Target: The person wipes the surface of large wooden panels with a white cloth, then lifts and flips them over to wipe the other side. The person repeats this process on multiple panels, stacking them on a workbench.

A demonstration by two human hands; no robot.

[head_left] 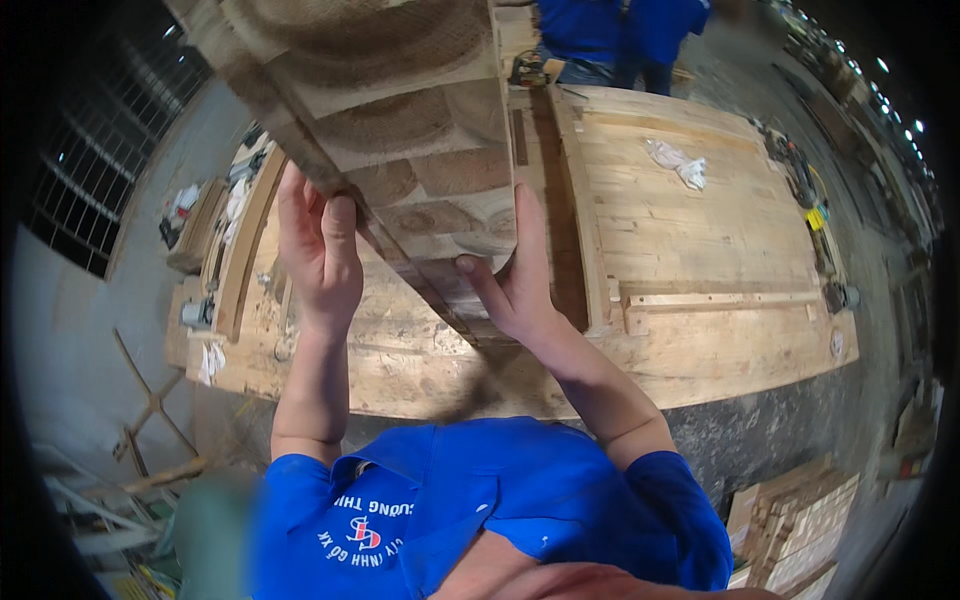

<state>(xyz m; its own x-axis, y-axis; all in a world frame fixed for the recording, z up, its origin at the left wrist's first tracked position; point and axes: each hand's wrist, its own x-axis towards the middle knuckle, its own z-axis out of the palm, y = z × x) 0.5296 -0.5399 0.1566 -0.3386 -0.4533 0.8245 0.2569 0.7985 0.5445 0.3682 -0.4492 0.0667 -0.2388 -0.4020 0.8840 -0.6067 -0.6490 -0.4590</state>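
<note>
A thick glued-up wooden board (420, 130), with end grain showing on the side toward me, stands on edge in front of me and runs past the top of the view. My left hand (325, 250) grips its left edge, thumb in front and the other fingers partly hidden. On the right side, my right hand (515, 285) clasps the board, with its thumb on the end grain and its fingers along the far edge. The board's lower end comes down at the wooden workbench (420, 375); whether it touches the top is hard to tell.
Right of the board lies a wooden frame (575, 210) on the bench. Farther right are a crumpled white cloth (680, 165) and a wooden strip (720, 300). Two people in blue (620, 40) stand at the far side. Stacked timber (795, 520) sits at lower right.
</note>
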